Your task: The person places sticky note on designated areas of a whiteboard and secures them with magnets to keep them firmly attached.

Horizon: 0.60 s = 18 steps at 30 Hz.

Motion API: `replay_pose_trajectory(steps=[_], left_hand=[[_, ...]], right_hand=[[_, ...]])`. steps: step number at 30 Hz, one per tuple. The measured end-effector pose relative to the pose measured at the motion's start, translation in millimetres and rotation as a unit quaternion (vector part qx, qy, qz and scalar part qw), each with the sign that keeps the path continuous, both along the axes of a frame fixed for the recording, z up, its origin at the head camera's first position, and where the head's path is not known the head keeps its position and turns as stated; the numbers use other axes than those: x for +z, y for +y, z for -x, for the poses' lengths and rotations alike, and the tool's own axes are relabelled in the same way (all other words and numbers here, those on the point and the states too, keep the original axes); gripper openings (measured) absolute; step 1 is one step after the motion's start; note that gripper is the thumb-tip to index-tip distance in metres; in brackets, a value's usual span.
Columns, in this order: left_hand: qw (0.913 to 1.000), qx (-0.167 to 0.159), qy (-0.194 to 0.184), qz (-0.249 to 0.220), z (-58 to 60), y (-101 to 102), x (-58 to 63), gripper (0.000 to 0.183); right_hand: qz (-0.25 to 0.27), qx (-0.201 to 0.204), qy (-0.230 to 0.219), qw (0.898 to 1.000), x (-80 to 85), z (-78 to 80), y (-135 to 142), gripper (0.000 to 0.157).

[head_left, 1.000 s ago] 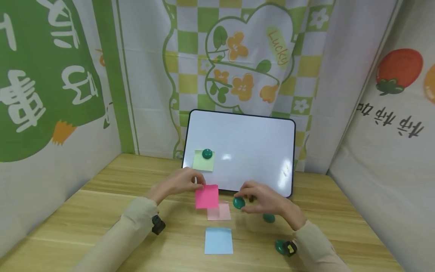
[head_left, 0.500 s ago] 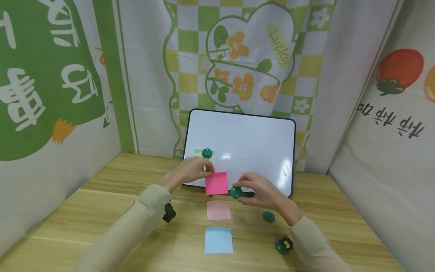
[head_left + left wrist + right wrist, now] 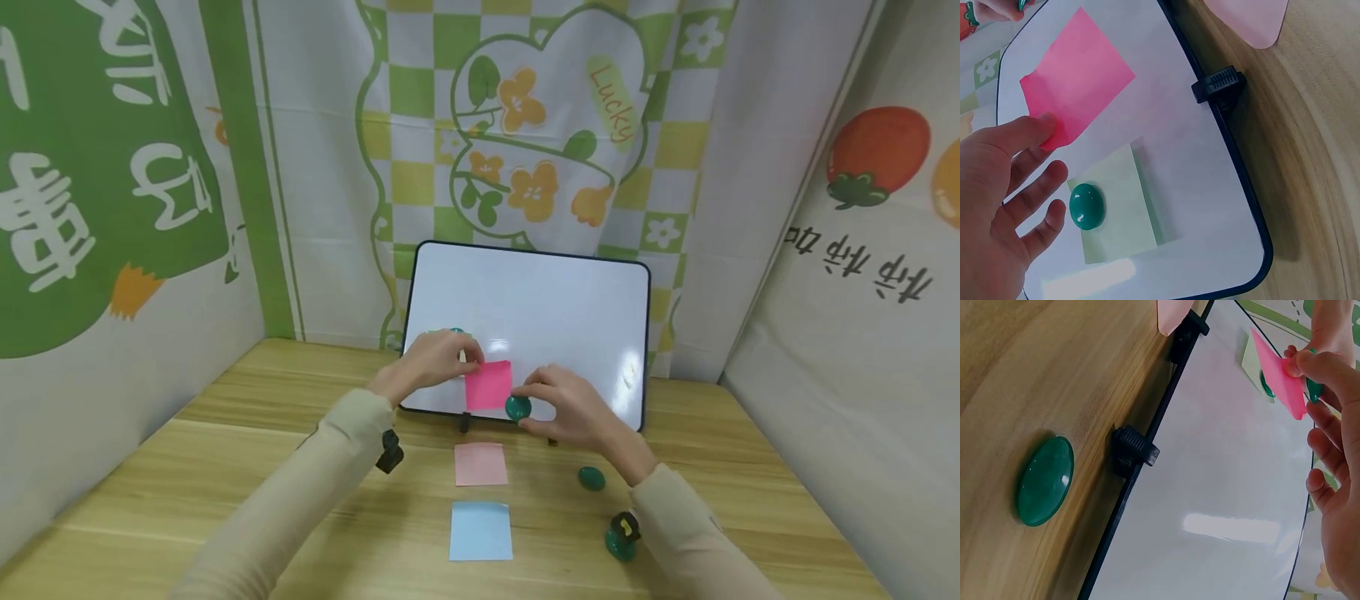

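So, your left grip (image 3: pixel 438 358) pinches the hot-pink note (image 3: pixel 489 386) by its top-left corner, thumb and finger closed, other fingers loose. Note's upright, face to you, square so no long axis; it's before the whiteboard's (image 3: pixel 570 317) bottom edge, towards the bench's (image 3: pixel 225 450) back edge. Can't tell if it touches the board. Your right grip (image 3: pixel 566 408) pinches a green magnet (image 3: pixel 518 407) by its rim, round face to you, just beside the note's lower right corner.

Your left grip mostly hides the pale green note (image 3: pixel 1129 212) and its magnet (image 3: pixel 1087 206) in the head view; your wrist camera (image 3: pixel 626 526) partly covers the magnet nearest the bench's front edge (image 3: pixel 619 548).

Count: four notes, four magnets.
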State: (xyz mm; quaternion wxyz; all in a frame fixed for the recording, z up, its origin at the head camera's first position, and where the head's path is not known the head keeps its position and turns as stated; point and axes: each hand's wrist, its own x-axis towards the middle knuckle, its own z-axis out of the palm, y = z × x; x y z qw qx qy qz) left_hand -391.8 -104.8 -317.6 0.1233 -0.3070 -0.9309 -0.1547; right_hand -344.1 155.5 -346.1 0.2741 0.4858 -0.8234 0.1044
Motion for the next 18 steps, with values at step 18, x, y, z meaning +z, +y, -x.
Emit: replay_pose_trajectory(steps=[18], left_hand=[[0.9991,0.022,0.035,0.007,18.1,15.2,7.5,0.017]], right_hand=[[0.026,-0.036,0.046,0.998,6.1,20.3,-5.1,0.039]])
